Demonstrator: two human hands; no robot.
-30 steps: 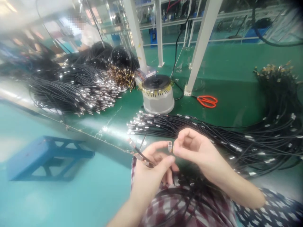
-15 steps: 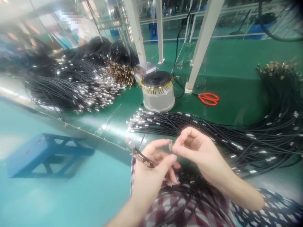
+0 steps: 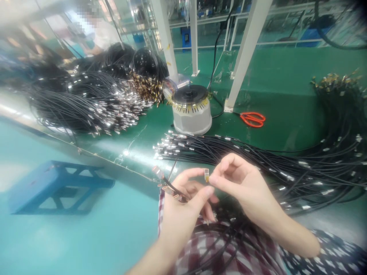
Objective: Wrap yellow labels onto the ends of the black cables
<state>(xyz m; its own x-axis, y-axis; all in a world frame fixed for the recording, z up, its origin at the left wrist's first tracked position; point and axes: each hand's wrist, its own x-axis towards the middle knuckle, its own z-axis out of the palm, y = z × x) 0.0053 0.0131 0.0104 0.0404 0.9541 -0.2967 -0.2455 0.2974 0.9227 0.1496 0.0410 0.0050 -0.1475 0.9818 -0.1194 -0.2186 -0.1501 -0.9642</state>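
My left hand (image 3: 183, 202) is curled around several black cables (image 3: 169, 185), their metal plug ends sticking out on its left side. Its index finger reaches out toward a small metal connector (image 3: 207, 175) with a silver frame and an amber-yellow lower part. My right hand (image 3: 243, 183), thumb and forefinger pinched together, holds that connector at its lower right edge. More black cables (image 3: 226, 240) lie across a red-and-white checked cloth on my lap, below both hands.
A bundle of black cables (image 3: 206, 147) crosses the green table (image 3: 286, 126). Behind it stand a round white machine (image 3: 192, 120) with yellow strips and orange-handled scissors (image 3: 252, 119). Piled cables (image 3: 86, 99) lie left. A blue stool (image 3: 54, 183) stands on the floor; a person (image 3: 106, 36) sits beyond.
The small connector has turned slightly between my fingers, and more of its amber part shows. Both hands stay in nearly the same place.
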